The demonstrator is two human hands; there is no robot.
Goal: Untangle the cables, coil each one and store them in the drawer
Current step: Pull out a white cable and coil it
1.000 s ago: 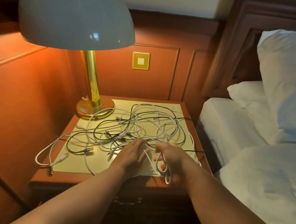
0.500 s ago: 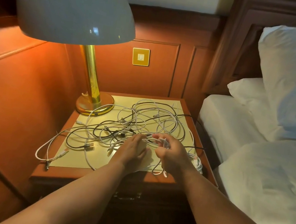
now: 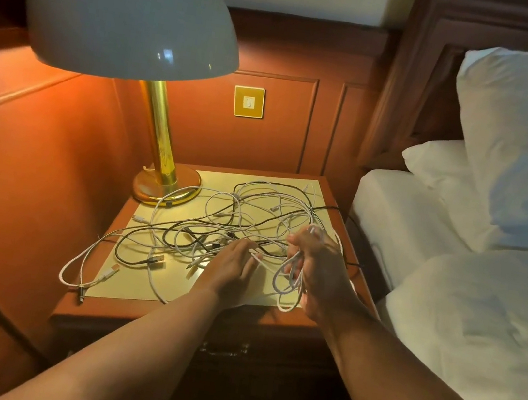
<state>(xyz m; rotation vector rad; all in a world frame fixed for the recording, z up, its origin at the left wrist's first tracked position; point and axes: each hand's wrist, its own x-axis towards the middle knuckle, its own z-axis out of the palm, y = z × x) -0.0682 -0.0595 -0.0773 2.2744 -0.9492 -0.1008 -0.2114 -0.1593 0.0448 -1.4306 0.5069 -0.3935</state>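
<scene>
- While the right hand [image 3: 315, 272] gripped loops of a white cable [image 3: 287, 284] with curled fingers, lifted just off the nightstand [image 3: 169, 317], that cable ran back into the tangle [image 3: 231, 225]; a hard pull could have cinched a knot instead of freeing it.
- The left hand [image 3: 231, 268] lay with fingers fairly straight and close together at the near edge of the tangle, apparently touching a white strand; whether it pinched that strand I cannot tell. If it only rested there, the heap might have dragged along with the pull.
- Strands lay against the lamp [image 3: 162, 181] base, so a dragged heap could have snagged or nudged it.
- One white loop [image 3: 72, 269] and a plug hung over the front-left edge; a tug might have sent them to the floor.
- Black and white cables crossed many times, so coiling the held one early risked trapping another inside.
- The drawer [image 3: 223, 348] below appeared closed, nothing stored yet.
</scene>
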